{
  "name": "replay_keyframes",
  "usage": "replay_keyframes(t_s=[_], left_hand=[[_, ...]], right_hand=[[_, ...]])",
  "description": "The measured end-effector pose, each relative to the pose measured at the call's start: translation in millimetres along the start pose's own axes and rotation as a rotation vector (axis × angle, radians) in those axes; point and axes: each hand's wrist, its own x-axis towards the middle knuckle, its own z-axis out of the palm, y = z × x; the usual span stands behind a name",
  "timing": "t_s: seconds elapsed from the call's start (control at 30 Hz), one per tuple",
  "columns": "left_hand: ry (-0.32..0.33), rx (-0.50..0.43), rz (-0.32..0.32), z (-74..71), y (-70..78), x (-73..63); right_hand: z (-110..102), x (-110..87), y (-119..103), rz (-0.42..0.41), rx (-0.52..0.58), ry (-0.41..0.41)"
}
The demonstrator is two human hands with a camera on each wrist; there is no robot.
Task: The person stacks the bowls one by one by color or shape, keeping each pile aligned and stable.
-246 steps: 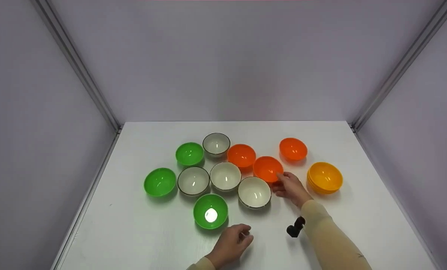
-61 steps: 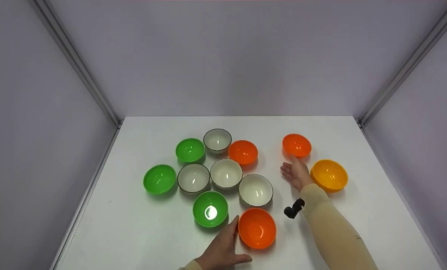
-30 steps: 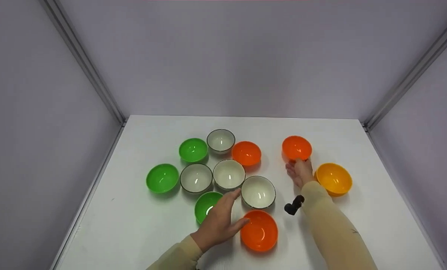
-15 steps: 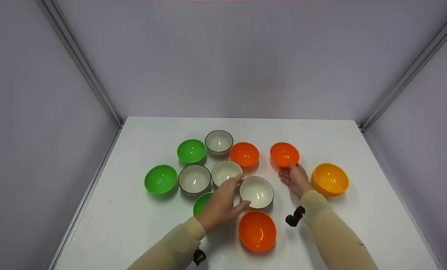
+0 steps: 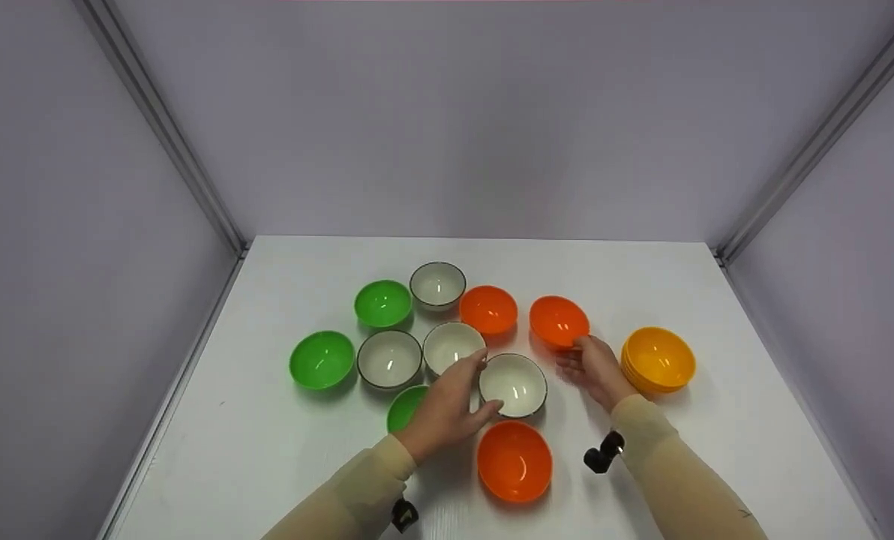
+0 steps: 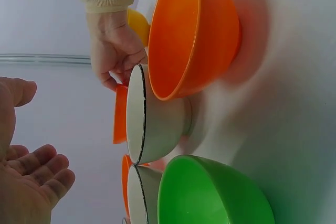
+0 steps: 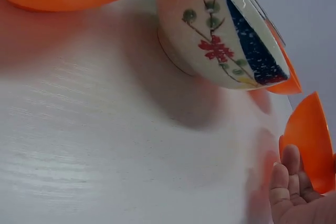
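Note:
My right hand point(image 5: 595, 369) pinches the near rim of an orange bowl point(image 5: 558, 319), thumb at the edge and the other fingers along its outer side. In the right wrist view this orange bowl point(image 7: 308, 137) tilts above the fingers. My left hand point(image 5: 447, 409) hovers, thumb spread from its fingers, with nothing in it. It covers part of the nearest green bowl point(image 5: 404, 409) and overlaps the edge of a white bowl point(image 5: 514, 386). Painted flowers show on a white bowl point(image 7: 205, 35) in the right wrist view. Another orange bowl point(image 5: 514, 461) stands closest to me.
Behind my left hand are more dark-rimmed white bowls point(image 5: 389, 360), two green bowls point(image 5: 322, 361) on the left, and an orange bowl point(image 5: 488, 310). Stacked yellow bowls point(image 5: 658, 360) stand right of my right hand. Walls enclose the white table point(image 5: 214, 465) at the back and sides.
One orange bowl went from the middle to the front. Since then my right hand has gripped the far-right orange bowl and brought it left and nearer; my left hand moved forward off the front bowl.

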Motion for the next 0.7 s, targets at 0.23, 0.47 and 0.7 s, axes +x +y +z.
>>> replay_keyframes(t_s=[0.23,0.47,0.7], left_hand=[[0.0,-0.046,-0.032,-0.9,-1.5,4.0],[-0.025,-0.137,-0.127,-1.6,-4.5,8.6],[-0.034,-0.223,-0.206,-3.2,-8.0,15.6]], right_hand=[[4,-18.1,-9,-0.101,-0.117,-0.065],[10,-39.3,-20,-0.2,-0.234,-0.128],[19,-60.3,-24,-0.313,-0.35,-0.251]])
